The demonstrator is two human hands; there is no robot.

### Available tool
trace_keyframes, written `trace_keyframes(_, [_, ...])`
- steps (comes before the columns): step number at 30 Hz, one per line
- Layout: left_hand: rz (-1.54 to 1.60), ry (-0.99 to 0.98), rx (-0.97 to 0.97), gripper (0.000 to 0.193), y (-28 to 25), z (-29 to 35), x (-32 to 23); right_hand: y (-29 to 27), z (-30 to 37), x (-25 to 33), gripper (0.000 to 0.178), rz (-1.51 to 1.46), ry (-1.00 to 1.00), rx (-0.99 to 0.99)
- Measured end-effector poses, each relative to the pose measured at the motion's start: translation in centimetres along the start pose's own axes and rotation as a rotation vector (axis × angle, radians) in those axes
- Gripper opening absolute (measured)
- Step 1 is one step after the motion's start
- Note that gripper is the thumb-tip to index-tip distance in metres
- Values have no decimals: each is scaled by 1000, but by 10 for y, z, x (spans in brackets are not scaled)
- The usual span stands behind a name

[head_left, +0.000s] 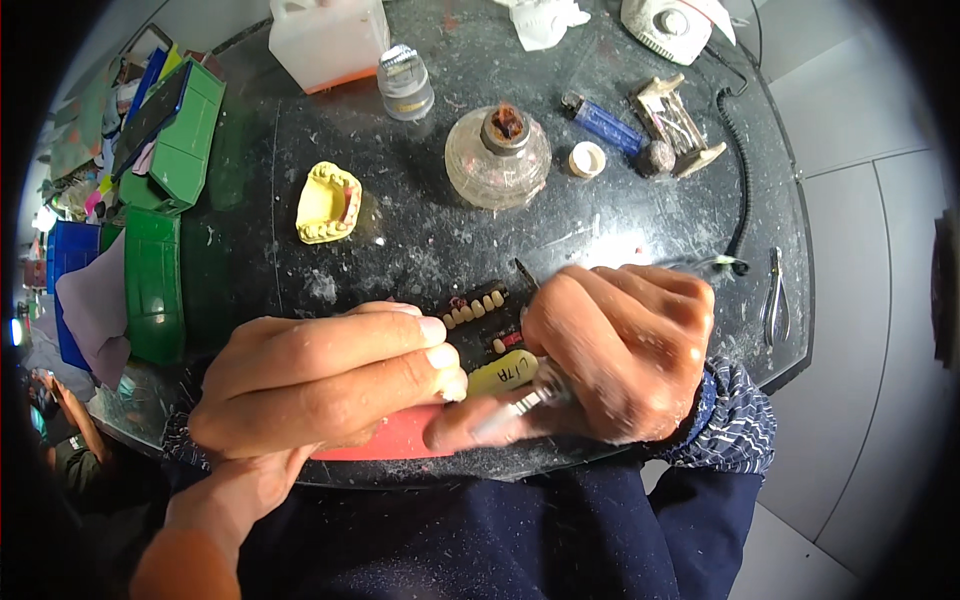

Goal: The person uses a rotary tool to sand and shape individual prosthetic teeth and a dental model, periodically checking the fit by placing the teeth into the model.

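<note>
My left hand (330, 380) is closed in a pinch, thumb hidden beneath; whatever its fingertips hold is too small to make out. Facing it, my right hand (620, 350) wraps round a rotary handpiece (510, 412), whose silvery front end is smeared by motion close to the left fingertips. Between the hands lie a strip of artificial teeth (475, 308), a red strip with a single tooth (508, 342) and a yellow-green slip (503, 373) with handwriting. Below the left fingers a pink sheet (395, 440), perhaps wax, rests at the table's near edge.
Beyond my hands stand a glass spirit burner (497, 170), a yellow dental cast (328, 205), a lidded jar (406, 90) and a canister (330, 45). A blue lighter (608, 127), an articulator (680, 125), a coiled cord (745, 185) and pliers (775, 305) lie right. Green bins (153, 285) line the left.
</note>
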State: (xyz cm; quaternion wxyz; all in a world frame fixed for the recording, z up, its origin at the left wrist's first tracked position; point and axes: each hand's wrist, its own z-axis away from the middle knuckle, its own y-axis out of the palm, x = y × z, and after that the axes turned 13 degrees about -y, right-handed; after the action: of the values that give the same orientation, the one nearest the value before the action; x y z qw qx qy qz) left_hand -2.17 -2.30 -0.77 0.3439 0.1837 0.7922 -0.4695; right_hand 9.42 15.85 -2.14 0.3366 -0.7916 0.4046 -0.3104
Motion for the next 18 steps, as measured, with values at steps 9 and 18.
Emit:
trace_keyframes(9, [39,-41,94,17,-3,-9,6,0,4,5,43,32,-190,-166])
trace_keyframes(18, [306,-29,-233,85,10,-16,16,-6,-6,-3,36,-115,-238,-240])
